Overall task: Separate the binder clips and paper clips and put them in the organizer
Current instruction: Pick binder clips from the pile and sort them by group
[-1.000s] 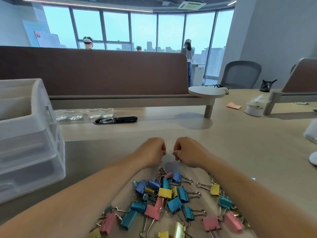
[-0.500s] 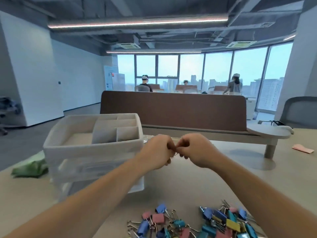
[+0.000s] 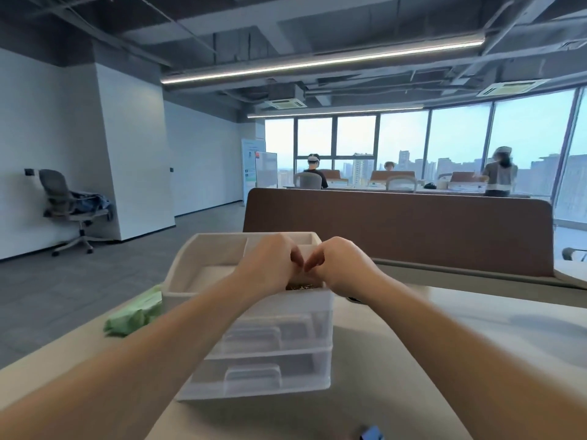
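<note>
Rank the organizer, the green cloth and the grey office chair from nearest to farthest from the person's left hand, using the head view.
1. organizer: directly beneath the left hand, on the table.
2. green cloth: on the table, just left of the organizer.
3. grey office chair: far off at the left, well beyond the table.

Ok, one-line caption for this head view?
Left hand and right hand, fingers curled, close together over an organizer compartment of clips; green cloth beside it.
</note>
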